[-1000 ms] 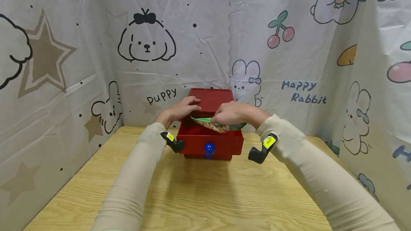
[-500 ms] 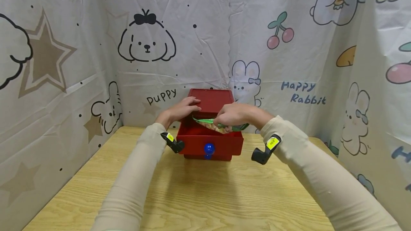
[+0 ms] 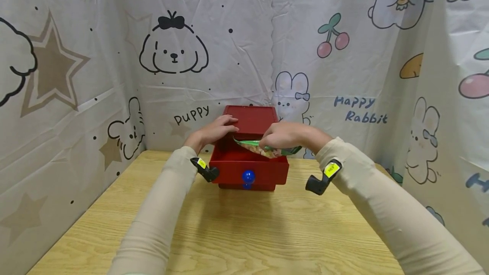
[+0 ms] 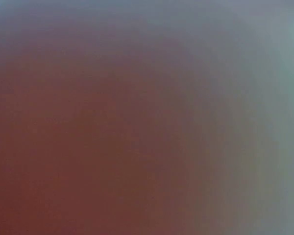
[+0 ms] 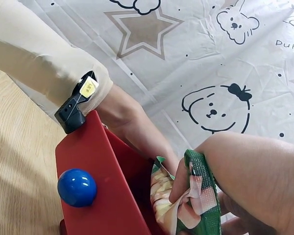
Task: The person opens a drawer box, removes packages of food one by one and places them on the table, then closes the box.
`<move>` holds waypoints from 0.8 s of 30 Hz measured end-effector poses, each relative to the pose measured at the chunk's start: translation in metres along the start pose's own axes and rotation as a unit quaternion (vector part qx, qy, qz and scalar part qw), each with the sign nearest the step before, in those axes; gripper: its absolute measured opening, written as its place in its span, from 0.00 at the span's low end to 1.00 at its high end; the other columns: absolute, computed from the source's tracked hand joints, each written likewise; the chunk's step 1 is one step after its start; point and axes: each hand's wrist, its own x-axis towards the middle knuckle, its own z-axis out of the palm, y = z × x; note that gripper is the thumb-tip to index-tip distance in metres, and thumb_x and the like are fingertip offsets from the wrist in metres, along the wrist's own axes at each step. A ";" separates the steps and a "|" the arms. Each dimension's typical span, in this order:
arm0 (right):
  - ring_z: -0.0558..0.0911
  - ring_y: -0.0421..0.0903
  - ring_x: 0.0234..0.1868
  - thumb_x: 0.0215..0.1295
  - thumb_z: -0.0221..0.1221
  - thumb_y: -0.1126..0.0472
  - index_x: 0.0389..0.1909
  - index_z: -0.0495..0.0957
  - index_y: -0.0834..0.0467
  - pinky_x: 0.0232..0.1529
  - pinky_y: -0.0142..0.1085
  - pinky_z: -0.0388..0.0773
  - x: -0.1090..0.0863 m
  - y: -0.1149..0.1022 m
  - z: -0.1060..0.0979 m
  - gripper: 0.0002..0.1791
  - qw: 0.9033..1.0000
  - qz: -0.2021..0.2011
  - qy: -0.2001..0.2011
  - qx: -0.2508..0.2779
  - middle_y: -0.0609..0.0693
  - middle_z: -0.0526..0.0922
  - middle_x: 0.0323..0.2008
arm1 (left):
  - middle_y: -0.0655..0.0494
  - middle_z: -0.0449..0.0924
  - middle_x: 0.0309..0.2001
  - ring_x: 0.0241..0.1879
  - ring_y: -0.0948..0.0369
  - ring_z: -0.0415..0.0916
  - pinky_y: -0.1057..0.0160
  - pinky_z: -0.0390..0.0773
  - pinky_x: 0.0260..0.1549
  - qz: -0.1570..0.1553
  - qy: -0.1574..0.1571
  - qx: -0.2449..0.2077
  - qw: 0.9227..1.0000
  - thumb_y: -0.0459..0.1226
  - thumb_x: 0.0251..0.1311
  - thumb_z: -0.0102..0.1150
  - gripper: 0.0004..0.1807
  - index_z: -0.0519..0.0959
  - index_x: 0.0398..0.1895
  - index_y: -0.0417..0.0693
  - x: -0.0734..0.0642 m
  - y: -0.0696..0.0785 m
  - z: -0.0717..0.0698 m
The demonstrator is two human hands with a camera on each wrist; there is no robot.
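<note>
Red plastic makes up the box (image 3: 252,120) in front of me, and its drawer (image 3: 229,172) is pulled out toward me. My right hand (image 3: 284,135) pinches a green bag (image 3: 274,152) with a food picture on it. The bag is tilted over the drawer, near the right side, and I cannot tell if it touches the inside. My left hand (image 3: 215,131) rests on the left edge of the box top, with its fingers loose and holding nothing. A round blue knob (image 3: 248,176) sticks out from the front of the drawer. The box sits on a yellow wood table (image 3: 229,232). Behind it hangs a white cloth (image 3: 237,75) with a puppy and rabbits on it. My left wrist view is just a reddish blur.
</note>
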 end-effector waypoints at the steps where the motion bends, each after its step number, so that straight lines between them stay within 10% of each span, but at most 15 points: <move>1: 0.81 0.45 0.36 0.74 0.49 0.50 0.34 0.85 0.52 0.50 0.46 0.73 -0.001 0.001 0.000 0.18 1.000 -0.002 0.000 0.000 0.47 0.81 0.30 | 0.49 0.49 0.81 0.78 0.52 0.48 0.49 0.56 0.72 0.001 -0.001 0.001 1.000 0.49 0.72 0.54 0.34 0.65 0.78 0.47 0.001 -0.001 0.000; 24: 0.77 0.48 0.37 0.70 0.50 0.52 0.35 0.83 0.53 0.45 0.47 0.70 -0.021 0.020 -0.006 0.14 1.000 0.014 0.016 0.013 0.49 0.78 0.34 | 0.48 0.48 0.81 0.78 0.50 0.46 0.47 0.53 0.73 0.006 0.002 -0.004 1.000 0.48 0.71 0.54 0.34 0.66 0.77 0.46 0.005 -0.006 0.000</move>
